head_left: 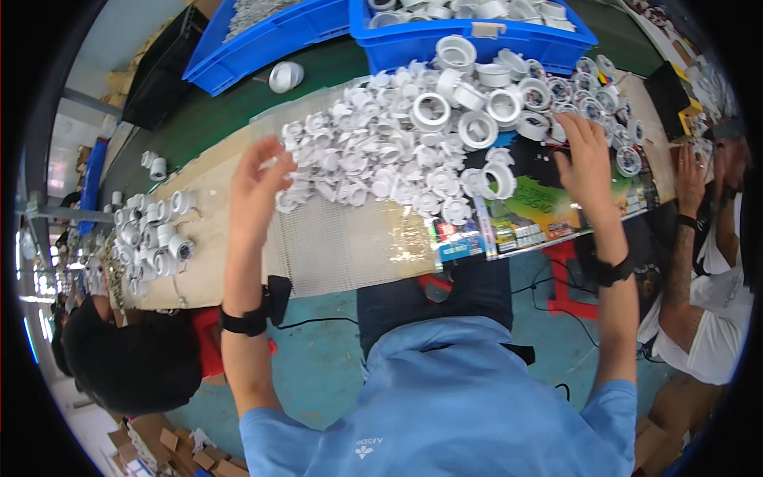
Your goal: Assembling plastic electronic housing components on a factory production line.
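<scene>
My left hand (258, 181) is at the left edge of a heap of small white plastic fittings (373, 143). Its fingers are curved and look apart, with no part visible in them. To the right, my right hand (586, 159) hovers by a group of white round housings with wiring or boards inside (584, 91). Its thumb stands away from the fingers, and nothing shows between them. Larger white rings (478, 129) lie between the hands, on and behind the heap. One white ring (499, 180) rests nearer me, at the heap's right edge.
Two blue bins (469, 41) (262, 44) of white and small parts stand at the back. A lone white cup-shaped part (286, 77) lies before them. More wired white housings (155, 238) sit at the left. People work on both sides; a co-worker's hand (690, 179) is at the right.
</scene>
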The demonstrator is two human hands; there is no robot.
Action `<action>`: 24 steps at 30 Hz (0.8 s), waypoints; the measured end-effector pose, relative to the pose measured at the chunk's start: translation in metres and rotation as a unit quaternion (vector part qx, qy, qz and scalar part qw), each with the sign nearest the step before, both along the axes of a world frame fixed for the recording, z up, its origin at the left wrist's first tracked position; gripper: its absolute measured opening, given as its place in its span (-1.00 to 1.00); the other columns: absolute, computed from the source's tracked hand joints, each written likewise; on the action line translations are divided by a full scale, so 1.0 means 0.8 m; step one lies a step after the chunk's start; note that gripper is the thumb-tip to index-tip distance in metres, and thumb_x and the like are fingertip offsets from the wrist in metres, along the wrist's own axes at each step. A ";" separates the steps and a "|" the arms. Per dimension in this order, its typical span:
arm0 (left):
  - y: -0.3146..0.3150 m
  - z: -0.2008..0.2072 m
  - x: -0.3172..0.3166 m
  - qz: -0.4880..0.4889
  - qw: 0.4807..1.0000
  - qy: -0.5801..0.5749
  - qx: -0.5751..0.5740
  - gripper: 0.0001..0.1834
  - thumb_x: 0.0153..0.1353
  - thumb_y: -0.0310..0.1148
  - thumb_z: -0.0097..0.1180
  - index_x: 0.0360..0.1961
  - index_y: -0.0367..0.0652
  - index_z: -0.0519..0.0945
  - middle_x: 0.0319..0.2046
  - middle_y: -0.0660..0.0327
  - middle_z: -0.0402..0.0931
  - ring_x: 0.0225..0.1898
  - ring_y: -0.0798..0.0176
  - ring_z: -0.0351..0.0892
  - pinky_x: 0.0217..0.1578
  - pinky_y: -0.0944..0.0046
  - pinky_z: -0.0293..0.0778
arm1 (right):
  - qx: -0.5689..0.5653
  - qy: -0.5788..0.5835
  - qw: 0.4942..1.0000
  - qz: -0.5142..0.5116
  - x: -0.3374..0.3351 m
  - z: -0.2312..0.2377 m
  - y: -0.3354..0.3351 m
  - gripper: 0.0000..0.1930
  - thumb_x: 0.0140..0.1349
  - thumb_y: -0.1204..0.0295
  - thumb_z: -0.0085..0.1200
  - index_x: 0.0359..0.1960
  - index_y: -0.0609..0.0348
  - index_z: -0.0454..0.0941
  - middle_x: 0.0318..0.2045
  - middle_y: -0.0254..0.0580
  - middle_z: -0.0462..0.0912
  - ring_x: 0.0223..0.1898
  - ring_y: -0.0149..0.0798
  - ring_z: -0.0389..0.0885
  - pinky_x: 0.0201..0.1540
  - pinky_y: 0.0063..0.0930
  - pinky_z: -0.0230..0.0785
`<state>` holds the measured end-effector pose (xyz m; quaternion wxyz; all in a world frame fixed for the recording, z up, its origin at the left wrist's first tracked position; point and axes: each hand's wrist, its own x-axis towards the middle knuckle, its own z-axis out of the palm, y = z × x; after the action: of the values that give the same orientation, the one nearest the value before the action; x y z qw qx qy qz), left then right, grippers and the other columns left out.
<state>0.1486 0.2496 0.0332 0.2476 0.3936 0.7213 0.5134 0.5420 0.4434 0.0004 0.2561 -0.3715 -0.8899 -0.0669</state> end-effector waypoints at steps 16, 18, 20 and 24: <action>-0.061 -0.093 -0.037 -0.024 0.890 0.444 -0.096 -0.62 0.06 -0.38 0.20 -0.10 -0.33 0.52 -0.38 -0.12 0.52 -0.34 -0.17 0.55 -0.30 0.02 0.46 | 0.047 0.004 0.998 -0.039 0.023 0.026 0.043 -0.37 -0.15 0.47 0.26 0.08 0.23 0.40 -0.22 -0.03 0.43 -0.14 0.03 0.44 -0.11 -0.18 0.32; -0.062 -0.086 -0.039 -0.016 0.904 0.417 -0.095 -0.67 0.11 -0.41 0.13 -0.09 -0.33 0.51 -0.43 -0.14 0.52 -0.39 -0.19 0.55 -0.33 0.00 0.45 | 0.036 0.053 0.997 -0.037 0.033 0.028 0.044 -0.37 -0.07 0.41 0.22 0.13 0.20 0.38 -0.27 0.01 0.44 -0.22 0.06 0.46 -0.14 -0.18 0.33; -0.062 -0.084 -0.041 -0.005 0.914 0.393 -0.099 -0.70 0.16 -0.45 0.05 -0.08 -0.33 0.50 -0.48 -0.16 0.52 -0.43 -0.22 0.54 -0.37 -0.03 0.45 | 0.015 0.080 0.996 -0.035 0.042 0.028 0.044 -0.42 0.02 0.41 0.15 0.16 0.19 0.38 -0.33 -0.11 0.44 -0.29 -0.14 0.49 -0.25 -0.29 0.37; -0.076 -0.099 -0.067 0.060 0.918 0.386 -0.071 -0.75 0.25 -0.43 -0.10 -0.10 -0.30 0.49 -0.54 -0.08 0.54 -0.54 -0.08 0.54 -0.51 0.08 0.42 | -0.332 0.221 0.915 -0.066 0.052 0.035 0.045 -0.48 0.10 0.45 0.05 0.17 0.13 0.40 -0.30 -0.27 0.48 -0.33 -0.40 0.47 -0.34 -0.46 0.39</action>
<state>0.0953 0.1887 -0.0461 -0.0535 0.4987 0.8174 0.2832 0.5834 0.4797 0.0288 0.3032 -0.4981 -0.7552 0.2996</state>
